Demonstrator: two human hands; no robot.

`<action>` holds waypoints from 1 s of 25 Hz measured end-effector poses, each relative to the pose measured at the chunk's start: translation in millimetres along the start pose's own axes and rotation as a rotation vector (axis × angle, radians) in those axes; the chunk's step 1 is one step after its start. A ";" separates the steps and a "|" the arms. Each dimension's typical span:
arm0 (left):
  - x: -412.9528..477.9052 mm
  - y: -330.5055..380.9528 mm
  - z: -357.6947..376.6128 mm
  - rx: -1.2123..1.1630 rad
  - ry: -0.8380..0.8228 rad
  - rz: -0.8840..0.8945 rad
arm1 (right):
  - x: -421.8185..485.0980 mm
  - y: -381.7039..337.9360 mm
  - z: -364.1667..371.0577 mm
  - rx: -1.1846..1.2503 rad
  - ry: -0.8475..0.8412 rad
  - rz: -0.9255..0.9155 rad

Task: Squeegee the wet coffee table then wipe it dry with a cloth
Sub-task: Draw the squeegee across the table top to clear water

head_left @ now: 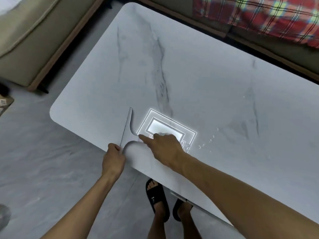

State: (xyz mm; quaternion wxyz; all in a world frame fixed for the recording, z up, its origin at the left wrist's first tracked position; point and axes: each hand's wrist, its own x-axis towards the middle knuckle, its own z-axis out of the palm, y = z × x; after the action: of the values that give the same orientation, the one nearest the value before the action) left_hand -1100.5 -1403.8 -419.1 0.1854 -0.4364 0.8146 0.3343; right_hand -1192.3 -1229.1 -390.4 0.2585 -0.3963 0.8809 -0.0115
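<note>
A pale grey T-shaped squeegee point(127, 128) lies on the white marble-look coffee table point(198, 80), near its front left corner. The blade runs away from me, close to the table's left end. My left hand point(113, 157) pinches the near tip of the blade at the table's front edge. My right hand point(162, 147) covers the handle, its index finger stretched along it toward the blade. Small water drops point(209, 140) glisten on the top to the right of my right hand. No cloth is in view.
A bright ceiling-light reflection point(165, 128) shines on the table just beyond my right hand. A beige sofa point(25, 40) stands at far left, and another seat with a red plaid blanket point(259, 16) behind the table. My feet in black sandals point(157, 199) stand by the front edge.
</note>
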 end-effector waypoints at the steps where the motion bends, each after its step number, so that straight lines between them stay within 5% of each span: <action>1: -0.9 -2.3 1.8 0.016 -0.060 -0.012 | -15.1 15.9 3.7 0.007 -0.008 0.015; 7: -14.1 6.7 10.4 0.133 -0.429 0.030 | -136.9 114.7 -8.5 -0.097 -0.071 0.246; 14: -10.2 10.9 4.3 0.208 -0.414 0.084 | -113.8 34.8 18.5 0.081 -0.214 0.036; 25: -42.4 20.9 48.7 0.258 -0.501 0.207 | -226.4 94.1 20.8 0.053 -0.160 0.320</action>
State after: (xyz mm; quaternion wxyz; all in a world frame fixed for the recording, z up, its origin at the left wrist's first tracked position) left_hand -1094.1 -1336.3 -420.4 0.3997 -0.2277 0.8193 0.3423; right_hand -1122.7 -1001.4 -328.6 0.3368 -0.2438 0.9087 0.0380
